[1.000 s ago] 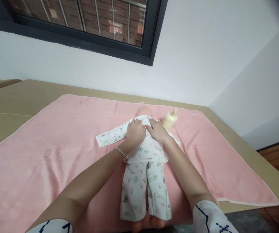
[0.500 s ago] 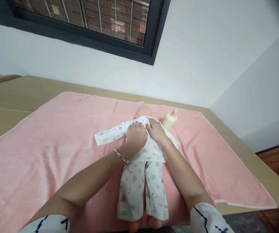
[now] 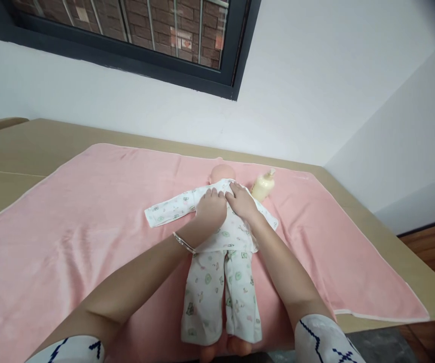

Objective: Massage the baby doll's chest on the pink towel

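Note:
A baby doll (image 3: 223, 173) lies on its back on a pink towel (image 3: 69, 237), head away from me. It wears a white printed top (image 3: 172, 207) and matching trousers (image 3: 221, 297). My left hand (image 3: 210, 209), a bracelet on its wrist, rests flat on the doll's chest, fingers stretched toward the collar. My right hand (image 3: 242, 202) lies flat beside it on the right side of the chest, fingers together. Both palms press on the fabric and hold nothing. The doll's bare feet show at the near towel edge.
A cream pump bottle (image 3: 263, 185) lies on the towel right of the doll's head. The towel covers a wooden table (image 3: 24, 151) against a white wall. A dark-framed window (image 3: 126, 40) is above. Wooden floor shows at the right.
Both hands have stayed on the doll's chest with hardly any shift. The view has drifted slightly, so the doll sits a little lower-left in the picture.

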Motion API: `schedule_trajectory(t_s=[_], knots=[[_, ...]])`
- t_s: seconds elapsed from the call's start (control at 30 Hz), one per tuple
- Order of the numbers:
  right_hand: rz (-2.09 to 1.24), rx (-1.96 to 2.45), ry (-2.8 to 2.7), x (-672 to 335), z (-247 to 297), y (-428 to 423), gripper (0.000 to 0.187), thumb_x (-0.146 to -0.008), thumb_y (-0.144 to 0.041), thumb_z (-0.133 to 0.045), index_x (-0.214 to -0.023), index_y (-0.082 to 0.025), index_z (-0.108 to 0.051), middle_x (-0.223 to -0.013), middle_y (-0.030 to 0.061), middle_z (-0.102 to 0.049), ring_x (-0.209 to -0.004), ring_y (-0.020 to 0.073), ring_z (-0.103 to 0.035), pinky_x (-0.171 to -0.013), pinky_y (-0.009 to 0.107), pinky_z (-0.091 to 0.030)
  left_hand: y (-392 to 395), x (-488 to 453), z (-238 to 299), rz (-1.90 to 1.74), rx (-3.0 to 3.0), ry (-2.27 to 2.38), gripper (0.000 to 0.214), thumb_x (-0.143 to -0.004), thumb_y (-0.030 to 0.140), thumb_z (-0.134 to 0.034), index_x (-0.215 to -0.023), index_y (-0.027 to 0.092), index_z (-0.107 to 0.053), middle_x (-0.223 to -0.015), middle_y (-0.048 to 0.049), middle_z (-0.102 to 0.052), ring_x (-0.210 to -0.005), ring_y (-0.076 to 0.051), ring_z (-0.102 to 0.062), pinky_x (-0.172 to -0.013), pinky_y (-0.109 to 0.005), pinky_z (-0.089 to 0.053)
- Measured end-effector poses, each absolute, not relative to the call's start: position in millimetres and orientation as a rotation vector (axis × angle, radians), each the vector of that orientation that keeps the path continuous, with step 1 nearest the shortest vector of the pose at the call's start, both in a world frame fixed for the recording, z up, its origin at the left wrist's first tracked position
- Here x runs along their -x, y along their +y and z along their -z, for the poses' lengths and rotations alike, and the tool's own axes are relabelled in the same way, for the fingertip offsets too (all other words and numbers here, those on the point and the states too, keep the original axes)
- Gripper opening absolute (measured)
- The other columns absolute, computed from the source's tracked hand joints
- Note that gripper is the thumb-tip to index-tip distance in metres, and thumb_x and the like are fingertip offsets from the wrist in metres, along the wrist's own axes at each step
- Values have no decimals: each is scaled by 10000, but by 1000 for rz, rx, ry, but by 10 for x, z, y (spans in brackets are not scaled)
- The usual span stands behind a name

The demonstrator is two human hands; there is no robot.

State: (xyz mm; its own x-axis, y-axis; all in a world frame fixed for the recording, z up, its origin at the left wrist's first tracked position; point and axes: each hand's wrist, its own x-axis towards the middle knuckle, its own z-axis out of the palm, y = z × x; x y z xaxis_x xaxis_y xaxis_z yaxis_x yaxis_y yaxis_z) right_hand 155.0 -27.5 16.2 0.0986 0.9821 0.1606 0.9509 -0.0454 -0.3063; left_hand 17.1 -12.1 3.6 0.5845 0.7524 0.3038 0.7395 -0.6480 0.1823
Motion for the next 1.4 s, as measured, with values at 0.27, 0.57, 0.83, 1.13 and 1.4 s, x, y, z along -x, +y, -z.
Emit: schedule_trajectory(t_s=[0.27,0.57,0.83,1.13,1.4], knots=[[-6,2129,-1889,-1227,-275,-531,440,-1017,-256,-324,-1278,-51,-612,-1337,223,-646,-1323,313,-551,-1111,406,-399,32,-73,-186,-438,-2810,1354,338,-958,168,-404,-1079,67,-702,-1171,-200,-699,-1138,-303,-636,-1027,-420,-458],[-40,2030,-1763,-1410,-86,-333,531,-999,-316,-405,-1443,-43,-508,-1521,186,-513,-1452,278,-430,-1212,367,-293,135,-151,54,-734,-2613,1492,361,-985,228,-382,-1133,75,-674,-1213,-186,-698,-1210,-321,-606,-1068,-463,-428],[81,2168,-1697,-1324,-97,-367,385,-992,-333,-382,-1201,-157,-654,-1186,140,-726,-1109,286,-654,-946,366,-463,69,-196,127,-888,-2537,1511,336,-968,190,-392,-1178,71,-625,-1249,-203,-666,-1249,-346,-568,-1082,-512,-399],[76,2031,-1729,-1392,-1,-363,489,-1007,-344,-390,-1398,-102,-558,-1407,166,-623,-1317,297,-564,-1103,403,-410,155,-165,261,-1057,-2485,1392,350,-958,190,-390,-1196,106,-633,-1255,-167,-678,-1243,-328,-580,-1117,-528,-402],[-146,1767,-1989,-1742,-7,-318,578,-1034,-432,-393,-1491,-88,-477,-1553,161,-480,-1495,254,-386,-1250,418,-274,45,-174,273,-1040,-2581,1242,432,-972,184,-360,-1307,59,-602,-1408,-195,-606,-1386,-308,-507,-1213,-492,-353]])
